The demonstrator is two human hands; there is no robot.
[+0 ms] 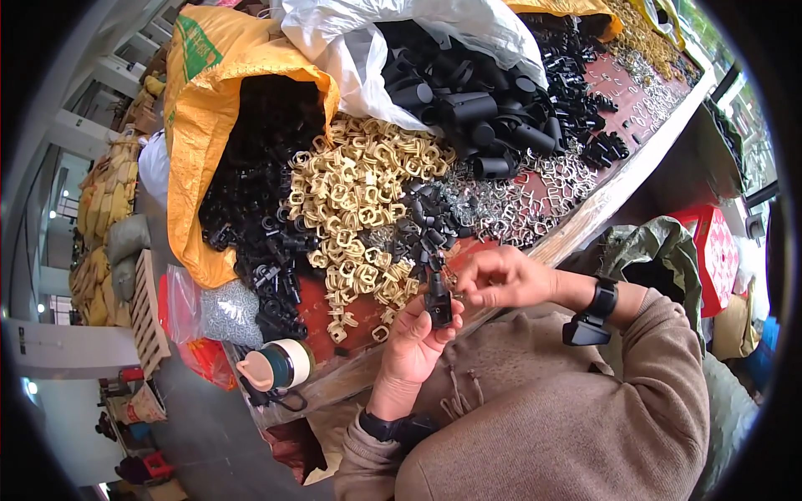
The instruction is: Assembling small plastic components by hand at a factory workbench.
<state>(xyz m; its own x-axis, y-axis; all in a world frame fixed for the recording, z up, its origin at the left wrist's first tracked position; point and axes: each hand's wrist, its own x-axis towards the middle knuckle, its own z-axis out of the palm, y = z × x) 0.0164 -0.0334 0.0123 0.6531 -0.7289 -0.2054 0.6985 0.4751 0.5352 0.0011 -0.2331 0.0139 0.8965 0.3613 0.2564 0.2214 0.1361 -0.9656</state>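
My left hand (408, 346) grips a small black plastic fitting (438, 301) upright between thumb and fingers, near the table's front edge. Just right of it, my right hand (511, 280) has thumb and fingertips pinched together. Whatever those fingertips hold, if anything, is too small to name. Beyond my hands lies a heap of cream-coloured ring-shaped plastic parts (351, 192). Small black parts (428, 219) and bent metal clips (514, 213) are scattered beside that heap.
A yellow woven sack (200, 142) spills black fittings (271, 275) at left. A white plastic bag (334, 50) holds large black cylindrical parts (472, 108). A lidded jar (288, 364) and a bag of small metal pieces (231, 313) sit at the left edge. A red box (710, 250) stands at right.
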